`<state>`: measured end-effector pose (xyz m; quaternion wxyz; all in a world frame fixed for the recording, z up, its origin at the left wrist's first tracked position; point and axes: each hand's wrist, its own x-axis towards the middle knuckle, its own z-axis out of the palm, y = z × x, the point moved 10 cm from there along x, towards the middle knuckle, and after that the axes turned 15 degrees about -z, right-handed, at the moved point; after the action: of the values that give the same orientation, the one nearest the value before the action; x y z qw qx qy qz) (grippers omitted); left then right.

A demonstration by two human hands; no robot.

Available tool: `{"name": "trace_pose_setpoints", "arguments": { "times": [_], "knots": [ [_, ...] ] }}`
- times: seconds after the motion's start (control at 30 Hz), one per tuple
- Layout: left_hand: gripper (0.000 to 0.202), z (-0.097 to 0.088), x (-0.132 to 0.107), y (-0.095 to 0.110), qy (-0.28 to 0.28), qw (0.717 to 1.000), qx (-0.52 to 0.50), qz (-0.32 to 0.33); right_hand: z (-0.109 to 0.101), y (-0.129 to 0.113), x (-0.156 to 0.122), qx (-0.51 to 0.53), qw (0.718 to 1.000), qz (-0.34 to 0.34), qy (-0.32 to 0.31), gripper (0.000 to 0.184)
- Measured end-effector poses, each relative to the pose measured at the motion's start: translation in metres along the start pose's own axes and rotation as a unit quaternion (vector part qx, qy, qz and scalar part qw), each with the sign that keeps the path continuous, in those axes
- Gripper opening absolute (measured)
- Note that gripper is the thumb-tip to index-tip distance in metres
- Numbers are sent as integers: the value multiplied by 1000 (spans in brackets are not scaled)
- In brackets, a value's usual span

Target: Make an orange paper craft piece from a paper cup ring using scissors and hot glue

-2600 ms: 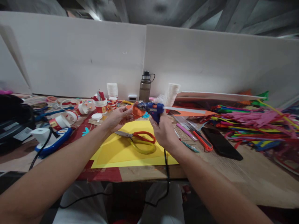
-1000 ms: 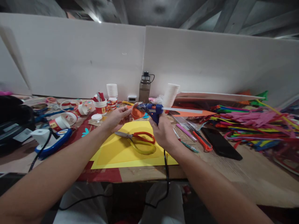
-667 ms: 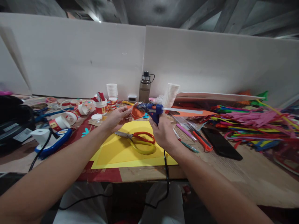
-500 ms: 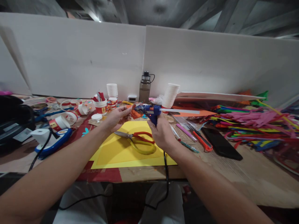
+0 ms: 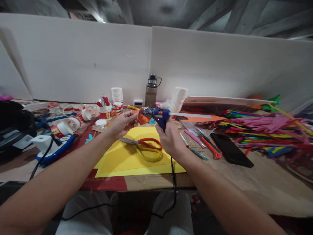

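Observation:
My right hand (image 5: 171, 136) is closed round the handle of a blue hot glue gun (image 5: 161, 115), whose nozzle points left; a small orange light glows on it. A long white glue stick (image 5: 193, 115) juts from its back. Pinched in the fingers of my left hand (image 5: 125, 124) is a curled orange piece (image 5: 142, 117), seemingly paper. The gun's nozzle is right at this piece; whether they touch I cannot tell. Below both hands, scissors (image 5: 149, 148) with red and yellow handles lie on yellow sheets (image 5: 114, 163).
Left are a blue-and-white power strip (image 5: 57, 150), a red-and-white cup (image 5: 105, 112) and a white lid (image 5: 101, 123). A bottle (image 5: 151, 93) and stacked white cups (image 5: 179, 99) stand behind. Right lie pens (image 5: 195, 138), an orange cutter (image 5: 212, 148), a phone (image 5: 231, 150) and pipe cleaners (image 5: 266, 125).
The glue gun has shifted slightly to the right in my right hand's grip. My left hand stays nearly in place, with more of the orange piece showing.

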<state>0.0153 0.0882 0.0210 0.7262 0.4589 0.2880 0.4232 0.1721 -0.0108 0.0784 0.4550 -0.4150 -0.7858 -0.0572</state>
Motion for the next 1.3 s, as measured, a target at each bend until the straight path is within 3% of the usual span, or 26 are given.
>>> {"name": "trace_pose_setpoints", "arguments": {
  "times": [0.63,1.3],
  "knots": [
    [27,1,1,-1,-17,999,-29,-7,-4,-1,1,22,999,-15,35,32],
    [32,-1,1,2,-5,1000,-12,6,1,-5,1,22,1000,-17,-1,25]
  ]
}}
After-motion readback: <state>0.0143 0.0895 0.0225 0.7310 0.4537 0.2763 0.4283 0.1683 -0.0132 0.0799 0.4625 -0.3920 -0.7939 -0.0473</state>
